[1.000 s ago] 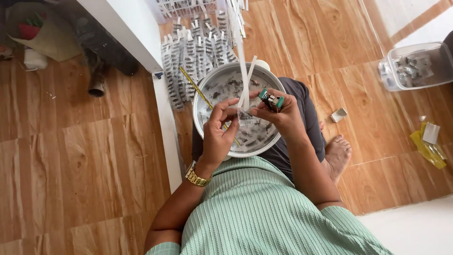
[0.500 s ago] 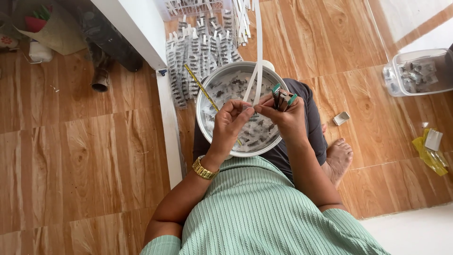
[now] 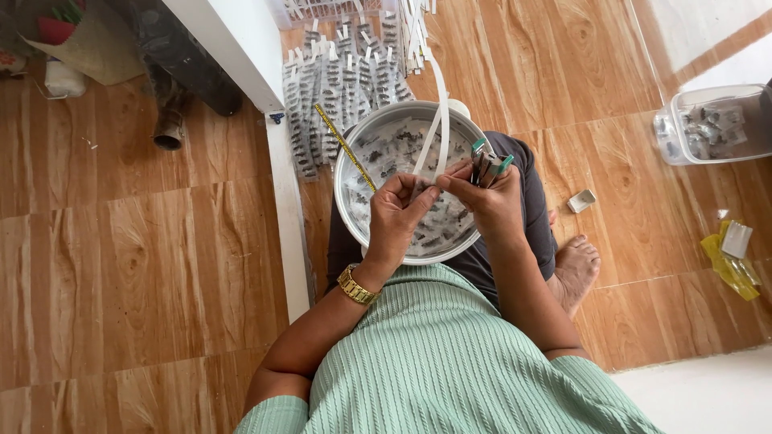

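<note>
I sit on the floor with a round metal bowl (image 3: 347, 210) on my lap, holding many small clear packets with dark bits inside. My left hand (image 3: 400, 210) pinches the end of a long white strip (image 3: 441, 112) over the bowl. My right hand (image 3: 485, 199) meets it at the same spot and grips a small stapler (image 3: 487, 163) with green ends. The strip runs up and away toward the top of the view. A yellow measuring tape (image 3: 346, 146) lies across the bowl's left rim.
Rows of packets fixed to strips (image 3: 334, 92) lie on the wooden floor ahead of the bowl. A clear plastic box (image 3: 708, 124) with more packets stands at the right. A white wall edge (image 3: 265, 137) runs along my left. Yellow wrappers (image 3: 730, 257) lie at the right.
Both hands stay together over the bowl on the white strip, shifting only slightly; the view has drifted a little.
</note>
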